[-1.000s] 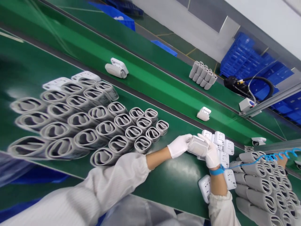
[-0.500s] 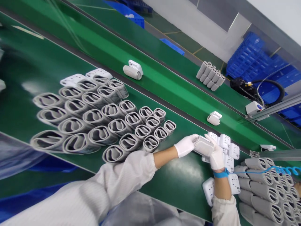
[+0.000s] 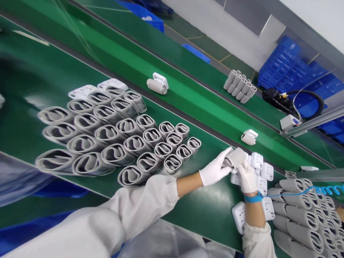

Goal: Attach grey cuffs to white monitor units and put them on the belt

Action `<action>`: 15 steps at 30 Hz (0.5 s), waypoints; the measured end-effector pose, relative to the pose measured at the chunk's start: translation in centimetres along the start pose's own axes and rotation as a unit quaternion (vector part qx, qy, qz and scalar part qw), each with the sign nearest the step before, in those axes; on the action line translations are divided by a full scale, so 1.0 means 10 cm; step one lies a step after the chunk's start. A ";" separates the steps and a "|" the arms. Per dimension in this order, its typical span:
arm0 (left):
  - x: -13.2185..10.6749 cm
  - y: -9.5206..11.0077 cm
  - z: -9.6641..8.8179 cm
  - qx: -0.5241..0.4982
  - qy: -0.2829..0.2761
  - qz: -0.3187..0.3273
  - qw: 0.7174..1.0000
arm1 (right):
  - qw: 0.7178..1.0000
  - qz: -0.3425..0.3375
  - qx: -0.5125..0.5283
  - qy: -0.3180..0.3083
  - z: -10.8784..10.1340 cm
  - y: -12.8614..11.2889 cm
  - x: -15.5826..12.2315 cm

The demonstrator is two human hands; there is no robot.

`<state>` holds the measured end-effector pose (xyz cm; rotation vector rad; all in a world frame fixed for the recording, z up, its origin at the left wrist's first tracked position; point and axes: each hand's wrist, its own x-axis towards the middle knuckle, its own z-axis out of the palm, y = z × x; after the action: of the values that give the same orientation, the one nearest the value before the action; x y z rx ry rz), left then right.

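Observation:
In the head view, a rolled grey fabric cuff (image 3: 235, 157) is held between both my white-gloved hands, above the green worktop. My left hand (image 3: 216, 170) has the roll's left end between thumb and fingers. From below right, my right hand (image 3: 247, 177) grips the roll's near side, and a blue wrist strap (image 3: 253, 197) circles that wrist. Right beside the hands lies a cluster of white square devices (image 3: 262, 185) with dark marks on their faces. Another white device (image 3: 238, 216) lies closer to me, left of my right wrist.
Rows of rolled cuffs (image 3: 129, 144) stand on the worktop (image 3: 199, 218) at left; more are stacked (image 3: 305, 215) at right, near a blue coiled cord (image 3: 326, 193). Along the green conveyor belt (image 3: 199, 104) sit white devices with cuffs (image 3: 157, 84). Blue crates (image 3: 285, 66) stand beyond.
The cuff has turned and tilted, so its rolled left end now shows. My left hand has shifted its grip around that end. Items on the belt have moved right.

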<state>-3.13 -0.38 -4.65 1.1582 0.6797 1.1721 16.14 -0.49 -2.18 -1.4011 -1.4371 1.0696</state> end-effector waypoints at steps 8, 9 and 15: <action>-0.01 0.12 -0.04 0.214 0.014 0.089 0.973 | 0.998 0.037 0.041 0.004 -0.09 0.10 -0.01; -0.01 0.13 -0.05 0.216 0.009 0.105 0.971 | 0.998 0.055 0.036 0.000 -0.09 0.08 -0.02; 0.02 0.07 -0.04 0.222 0.015 0.115 0.968 | 0.986 0.142 0.077 -0.042 -0.07 0.03 -0.06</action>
<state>-3.68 -0.02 -4.11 1.6322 0.8770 1.2703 16.91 -1.03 -2.27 -1.4910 -1.2066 1.4048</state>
